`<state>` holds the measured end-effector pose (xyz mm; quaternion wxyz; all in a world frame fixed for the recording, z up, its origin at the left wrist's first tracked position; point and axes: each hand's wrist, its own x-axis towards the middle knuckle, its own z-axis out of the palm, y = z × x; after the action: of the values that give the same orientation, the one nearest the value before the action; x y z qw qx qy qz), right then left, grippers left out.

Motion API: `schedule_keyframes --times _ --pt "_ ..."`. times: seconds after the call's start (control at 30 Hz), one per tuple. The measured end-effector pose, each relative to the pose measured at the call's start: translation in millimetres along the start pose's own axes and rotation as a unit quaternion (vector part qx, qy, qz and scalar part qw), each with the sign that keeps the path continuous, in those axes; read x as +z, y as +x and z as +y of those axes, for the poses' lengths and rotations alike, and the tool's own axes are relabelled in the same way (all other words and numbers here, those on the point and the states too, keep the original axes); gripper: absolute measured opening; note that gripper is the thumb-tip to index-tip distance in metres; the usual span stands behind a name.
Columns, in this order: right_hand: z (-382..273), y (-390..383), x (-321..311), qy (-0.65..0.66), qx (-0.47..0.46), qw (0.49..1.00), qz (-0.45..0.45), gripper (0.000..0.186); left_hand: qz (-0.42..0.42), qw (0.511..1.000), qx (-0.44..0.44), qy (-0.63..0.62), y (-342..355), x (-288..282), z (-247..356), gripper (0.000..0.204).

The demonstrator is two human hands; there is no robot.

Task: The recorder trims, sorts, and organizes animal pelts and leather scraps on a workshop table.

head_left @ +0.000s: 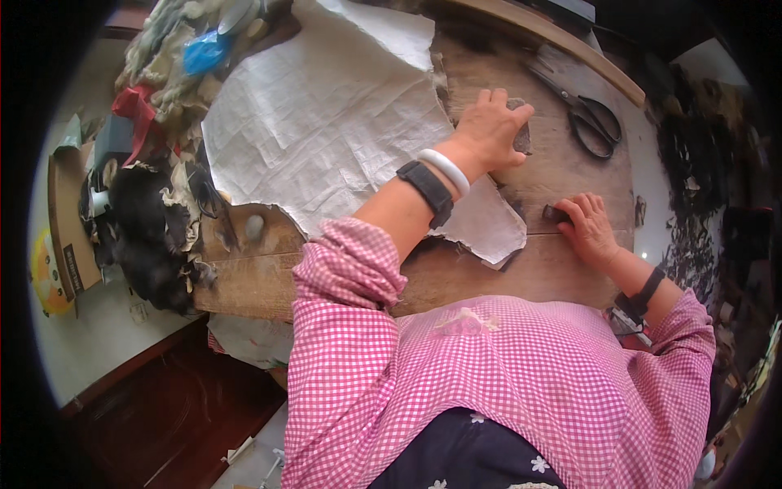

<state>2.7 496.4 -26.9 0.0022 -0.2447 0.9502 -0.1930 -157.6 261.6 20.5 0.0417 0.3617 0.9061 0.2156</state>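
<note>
A large, creased white sheet [318, 122] with irregular edges lies on the wooden board [481, 277], with dark material showing at parts of its edge. My left hand [489, 130] reaches across the sheet's right part, fingers curved over a rough grey-brown block [521, 134] on the board. Lower right, my right hand [586, 224] rests on the board with its thumb and fingers around a small dark object [552, 213], too small to identify. Large black-handled scissors [595, 126] lie above my right hand.
Pale fur scraps [155, 57], a blue plastic bag [204, 53] and red material [134, 110] crowd the upper left. Black fur [142, 236] hangs at the board's left end. A wooden strip [554, 37] runs along the far edge. More dark scraps [688, 163] lie on the right.
</note>
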Motion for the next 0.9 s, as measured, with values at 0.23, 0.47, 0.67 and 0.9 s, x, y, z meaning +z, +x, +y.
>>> schedule_keyframes --times 0.23,0.47,0.67,0.9 --pt "1.6 1.0 1.3 0.003 -0.002 1.0 -0.005 0.044 0.07 0.996 0.008 -0.057 -20.7 18.4 -19.0 0.081" --pt "4.3 -2.8 2.4 -0.009 -0.003 1.0 0.012 0.042 0.014 0.998 -0.056 -0.004 -172.1 -24.6 -6.6 0.099" --pt "3.3 -1.1 3.8 -0.025 -0.02 0.999 0.017 0.04 0.125 0.957 -0.254 0.067 -295.8 7.3 15.1 0.102" --pt "11.5 -4.9 17.4 -0.055 -0.018 0.997 0.043 0.039 0.359 0.84 -0.406 -0.032 -336.3 19.1 9.9 0.08"
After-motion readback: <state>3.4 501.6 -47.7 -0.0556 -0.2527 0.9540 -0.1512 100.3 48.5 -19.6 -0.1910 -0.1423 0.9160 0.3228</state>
